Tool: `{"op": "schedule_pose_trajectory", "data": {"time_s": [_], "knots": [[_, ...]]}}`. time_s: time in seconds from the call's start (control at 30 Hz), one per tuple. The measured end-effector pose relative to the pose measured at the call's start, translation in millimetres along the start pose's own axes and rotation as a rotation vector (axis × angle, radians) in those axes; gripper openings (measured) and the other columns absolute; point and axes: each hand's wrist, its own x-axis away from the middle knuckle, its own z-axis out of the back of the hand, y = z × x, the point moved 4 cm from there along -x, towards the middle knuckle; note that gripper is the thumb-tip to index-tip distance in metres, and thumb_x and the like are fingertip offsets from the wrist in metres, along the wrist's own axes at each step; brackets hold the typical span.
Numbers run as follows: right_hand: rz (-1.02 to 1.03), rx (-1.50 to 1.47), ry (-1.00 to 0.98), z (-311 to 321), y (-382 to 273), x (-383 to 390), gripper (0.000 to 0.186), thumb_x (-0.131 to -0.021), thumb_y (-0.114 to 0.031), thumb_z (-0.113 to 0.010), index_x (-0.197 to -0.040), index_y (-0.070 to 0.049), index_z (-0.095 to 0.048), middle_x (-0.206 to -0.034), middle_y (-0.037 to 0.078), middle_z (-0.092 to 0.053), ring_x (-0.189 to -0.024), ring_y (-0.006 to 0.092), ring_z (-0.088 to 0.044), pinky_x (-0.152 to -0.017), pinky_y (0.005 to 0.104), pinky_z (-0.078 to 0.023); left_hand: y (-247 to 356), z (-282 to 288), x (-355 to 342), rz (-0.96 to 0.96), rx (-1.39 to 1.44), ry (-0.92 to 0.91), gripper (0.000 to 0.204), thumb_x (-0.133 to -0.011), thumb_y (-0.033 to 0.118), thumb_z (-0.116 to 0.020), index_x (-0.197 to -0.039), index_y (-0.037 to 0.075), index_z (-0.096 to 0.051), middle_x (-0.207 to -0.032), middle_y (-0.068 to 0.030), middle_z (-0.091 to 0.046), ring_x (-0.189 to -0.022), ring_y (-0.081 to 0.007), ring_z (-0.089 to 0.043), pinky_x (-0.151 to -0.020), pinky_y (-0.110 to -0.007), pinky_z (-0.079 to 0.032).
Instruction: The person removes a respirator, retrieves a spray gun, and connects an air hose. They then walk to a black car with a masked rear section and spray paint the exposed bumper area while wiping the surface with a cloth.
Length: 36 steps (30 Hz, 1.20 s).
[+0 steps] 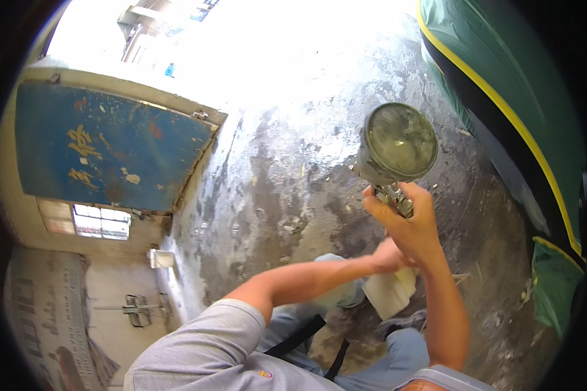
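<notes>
My right hand is wrapped round the handle of a metal spray gun, held up at the right of centre with a large round cup on top, its upper face greenish grey. My left hand is just below and beside my right wrist, fingers curled and partly hidden behind it; what they hold I cannot make out. A pale cream cloth or sheet shows under my left hand, lower down.
Stained concrete floor surrounds my bent legs. Green plastic sheeting with yellow tape runs along the right. At left are a blue painted metal door, a window, a white container and a printed grey sheet.
</notes>
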Motion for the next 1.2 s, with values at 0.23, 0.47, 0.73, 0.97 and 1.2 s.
{"op": "schedule_pose_trajectory", "data": {"time_s": [0.23,0.47,0.73,0.97,1.2], "knots": [[0.169,0.064,-0.018,83,88,-8,0.020,-0.091,-0.016,-0.077,-0.095,-0.004,-0.062,-0.075,-0.001,-0.061,-0.062,0.0048,-0.053,-0.054,0.0245,-0.044,-50,29,-157,-0.303,-0.349,-0.130,0.036,-0.083,0.021,-0.077,-0.109,0.000,-0.064,-0.097,-0.0117,-0.069,-0.092,-0.0232,-0.069,-0.076,-0.035,-0.057],[0.144,0.123,-0.058,98,45,26,0.024,-0.091,-0.020,-0.077,-0.098,-0.003,-0.062,-0.076,0.000,-0.060,-0.058,0.0051,-0.052,-0.050,0.0230,-0.043,-22,-4,-209,-0.092,-0.144,-0.185,0.035,-0.085,0.017,-0.076,-0.113,-0.001,-0.065,-0.102,-0.0128,-0.070,-0.093,-0.0243,-0.070,-0.077,-0.036,-0.058],[0.254,0.152,0.054,121,12,97,0.027,-0.089,-0.020,-0.079,-0.104,-0.001,-0.066,-0.083,-0.001,-0.065,-0.065,0.0035,-0.054,-0.056,0.0216,-0.044,-22,-58,-217,0.167,0.461,-0.200,0.033,-0.088,0.013,-0.075,-0.117,-0.001,-0.066,-0.107,-0.0140,-0.071,-0.095,-0.0254,-0.071,-0.079,-0.036,-0.060],[0.064,0.206,0.527,154,15,198,0.020,-0.090,-0.017,-0.079,-0.101,-0.002,-0.073,-0.081,0.000,-0.067,-0.059,0.0046,-0.055,-0.049,0.0216,-0.044,-5,-54,-203,0.051,0.851,0.010,0.038,-0.088,0.002,-0.073,-0.125,-0.002,-0.063,-0.114,-0.0149,-0.071,-0.097,-0.0285,-0.072,-0.084,-0.038,-0.062],[0.097,0.551,0.983,151,25,262,0.022,-0.092,-0.006,-0.070,-0.110,0.007,-0.067,-0.101,0.016,-0.073,-0.055,0.0096,-0.059,-0.050,0.0230,-0.047,9,8,-237,-0.158,0.764,0.782,0.032,-0.088,0.000,-0.055,-0.120,-0.004,-0.057,-0.113,-0.0147,-0.064,-0.101,-0.0248,-0.063,-0.085,-0.037,-0.052]]}}
